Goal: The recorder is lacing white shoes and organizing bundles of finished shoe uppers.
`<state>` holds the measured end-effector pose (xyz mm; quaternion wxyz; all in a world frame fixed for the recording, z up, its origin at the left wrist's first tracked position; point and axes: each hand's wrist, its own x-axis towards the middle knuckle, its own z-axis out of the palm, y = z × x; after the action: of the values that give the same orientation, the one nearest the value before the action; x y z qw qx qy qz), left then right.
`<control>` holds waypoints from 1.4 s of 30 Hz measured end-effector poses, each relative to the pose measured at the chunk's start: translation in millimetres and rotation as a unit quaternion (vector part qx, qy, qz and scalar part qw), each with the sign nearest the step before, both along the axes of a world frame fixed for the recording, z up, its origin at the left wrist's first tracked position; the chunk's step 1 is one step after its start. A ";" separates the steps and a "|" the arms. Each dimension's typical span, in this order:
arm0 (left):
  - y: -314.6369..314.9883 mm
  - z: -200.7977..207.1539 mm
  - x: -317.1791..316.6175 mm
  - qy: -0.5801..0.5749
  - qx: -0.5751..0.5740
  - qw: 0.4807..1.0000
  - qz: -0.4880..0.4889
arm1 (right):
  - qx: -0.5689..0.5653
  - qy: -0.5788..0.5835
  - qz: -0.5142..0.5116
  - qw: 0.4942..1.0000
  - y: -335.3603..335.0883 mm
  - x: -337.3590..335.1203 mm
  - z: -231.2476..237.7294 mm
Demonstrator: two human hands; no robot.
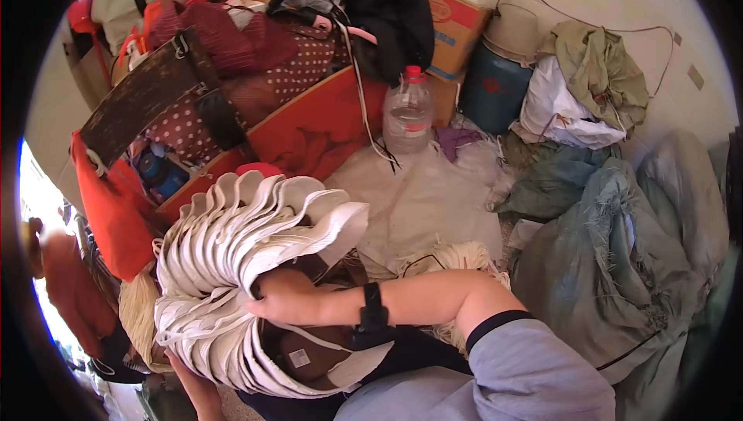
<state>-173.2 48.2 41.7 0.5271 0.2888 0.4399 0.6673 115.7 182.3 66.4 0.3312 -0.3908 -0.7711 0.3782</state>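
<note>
A thick bundle of white curved pieces [224,297], with stitched, wavy edges like shoe uppers, fans out in front of me at lower left. My right hand [286,297] reaches into its middle from the right, fingers closed on the inner edges of the pieces and partly hidden among them. A black band [373,316] circles that wrist. My left hand [190,386] is at the bundle's lower left side, gripping it from beneath; most of its fingers are out of sight. Brown lining and a small white label [299,357] show inside the bundle's opening.
Beyond the bundle stands a red wooden box [325,123] heaped with cloth. A clear bottle with a red cap [408,115] stands beside it on a pale sheet [418,196]. Grey-green sacks [611,266] fill the right. Cream yarn [457,258] lies near my right forearm.
</note>
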 end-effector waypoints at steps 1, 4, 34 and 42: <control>-0.4 2.2 2.7 -0.009 -0.005 1.000 0.010 | 0.002 0.023 -0.007 1.000 -3.7 -0.4 -1.3; -12.5 21.2 9.9 0.000 -0.011 0.999 0.044 | 0.063 0.129 0.018 0.989 -1.1 -2.2 -16.2; -45.4 0.2 4.3 0.463 -0.068 0.883 0.030 | 0.000 0.453 -0.324 0.831 44.7 285.5 1.5; -57.8 -13.5 33.5 0.684 -0.027 0.727 0.049 | 0.044 0.271 -0.377 0.885 119.6 324.8 -67.5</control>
<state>-139.8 -9.6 28.1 0.0576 0.6302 0.7129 0.3020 440.6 301.9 -1.1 0.6612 -0.5194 -0.4620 0.2820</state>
